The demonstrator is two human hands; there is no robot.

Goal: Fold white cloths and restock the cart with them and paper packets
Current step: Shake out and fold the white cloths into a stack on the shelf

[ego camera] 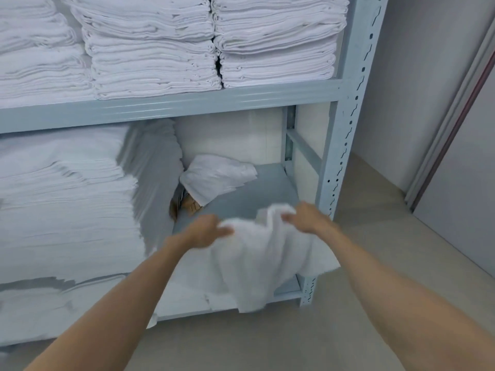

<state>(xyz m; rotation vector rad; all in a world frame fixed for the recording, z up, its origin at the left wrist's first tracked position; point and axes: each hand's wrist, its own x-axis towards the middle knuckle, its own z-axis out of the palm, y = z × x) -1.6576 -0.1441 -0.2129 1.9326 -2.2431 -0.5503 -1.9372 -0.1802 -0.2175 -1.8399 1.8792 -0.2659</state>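
Both bare forearms reach in from the bottom of the frame, left hand (pixel 206 231) and right hand (pixel 308 216) each pinching the top edge of a rumpled white cloth (pixel 265 261) hanging over the front of the pale blue metal shelf (pixel 171 107), lower centre. That cloth isn't folded yet, so I'd say this is early going. Neat stacks of folded white linens (pixel 150 46) fill the upper left and another loose white cloth (pixel 217 175) sits mid-frame, but no cart or paper packets show, so restocking looks entirely ahead.
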